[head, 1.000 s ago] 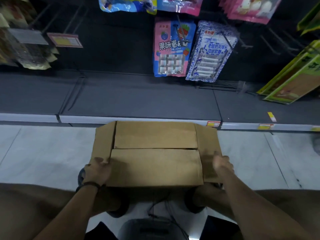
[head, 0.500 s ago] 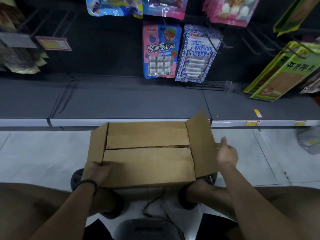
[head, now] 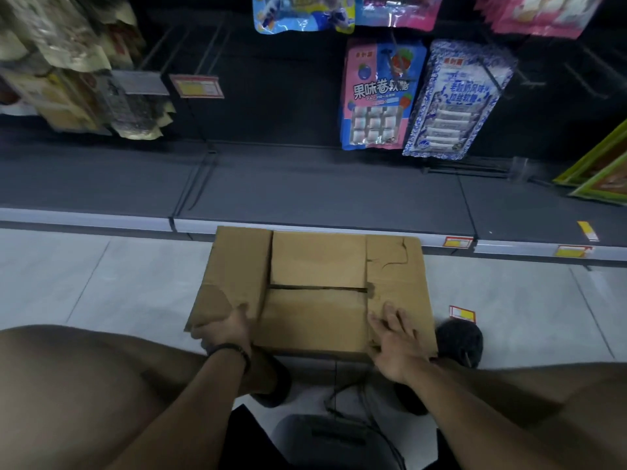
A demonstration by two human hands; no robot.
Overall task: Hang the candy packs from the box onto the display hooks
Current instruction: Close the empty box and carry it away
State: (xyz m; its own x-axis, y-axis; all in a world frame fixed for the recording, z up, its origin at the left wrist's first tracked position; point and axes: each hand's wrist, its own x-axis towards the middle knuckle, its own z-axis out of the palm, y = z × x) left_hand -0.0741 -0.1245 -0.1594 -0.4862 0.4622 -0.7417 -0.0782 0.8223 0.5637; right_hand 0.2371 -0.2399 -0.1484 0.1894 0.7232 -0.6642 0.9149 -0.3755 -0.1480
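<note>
Box [head: 315, 290] sat at frame centre on the floor, long axis left-right, flaps closed. Your left hand [head: 225, 329] gripped its left flap; your right hand [head: 395, 337] lay open, flat on the right flap.

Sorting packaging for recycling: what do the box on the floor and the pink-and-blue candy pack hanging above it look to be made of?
The box looks like plain brown cardboard, matte, with creased, torn flaps. The pink-and-blue candy pack looks like glossy printed plastic film, with a clear window showing wrapped pieces; whether it has a foil layer cannot be told.
</note>
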